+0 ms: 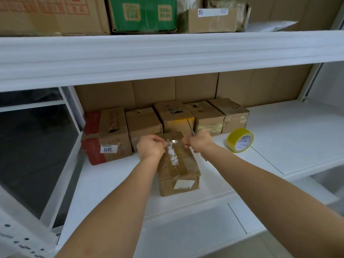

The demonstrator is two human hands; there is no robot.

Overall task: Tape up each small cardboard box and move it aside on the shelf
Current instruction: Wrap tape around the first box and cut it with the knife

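Note:
A small cardboard box [178, 170] lies lengthwise on the white shelf [115, 175], with a white label on its near end and old tape along its top seam. Just above its far end, a short strip of clear tape [175, 141] is stretched between my hands. My left hand [150, 146] pinches the strip's left end. My right hand [199, 142] pinches the right end, and a thin metal blade [191, 130] sticks up out of that fist. The yellow tape roll [240, 139] stands on edge to the right of the box.
Several small cardboard boxes [175, 116] stand in a row behind the box, with a red-marked box [106, 135] at the left end. Flattened cardboard lines the shelf's back. The upper shelf board [167, 53] overhangs, with larger cartons on it. Bare shelf extends right of the roll.

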